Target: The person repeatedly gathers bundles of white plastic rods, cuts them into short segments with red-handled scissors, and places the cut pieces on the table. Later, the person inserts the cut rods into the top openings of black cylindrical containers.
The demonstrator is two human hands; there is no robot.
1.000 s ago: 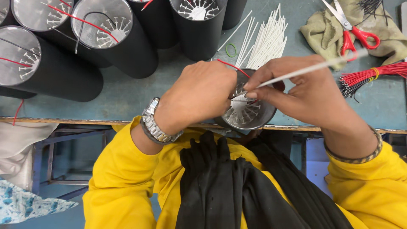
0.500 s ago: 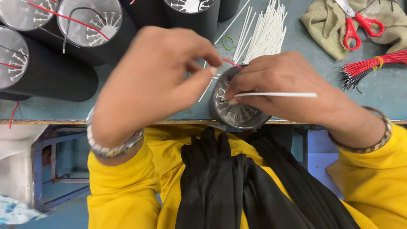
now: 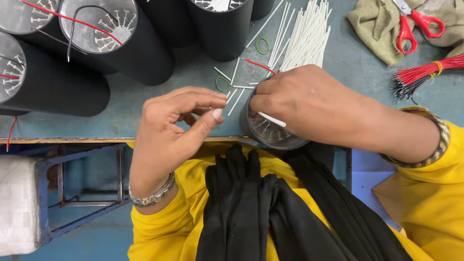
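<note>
Right hand [image 3: 309, 104] hides cylinder [image 3: 270, 128] top — maybe wires

A grey-blue surface [image 3: 145, 104] with a worn wooden front edge is being lit evenly from above. Beneath it, a blue metal frame [image 3: 82, 193] is being shown over a bluish floor [image 3: 96, 237], with a white padded block [image 3: 19, 203] at the left.

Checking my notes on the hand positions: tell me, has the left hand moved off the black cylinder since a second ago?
Yes. The left hand has drawn leftward off the black cylinder, which the right hand grips.
</note>
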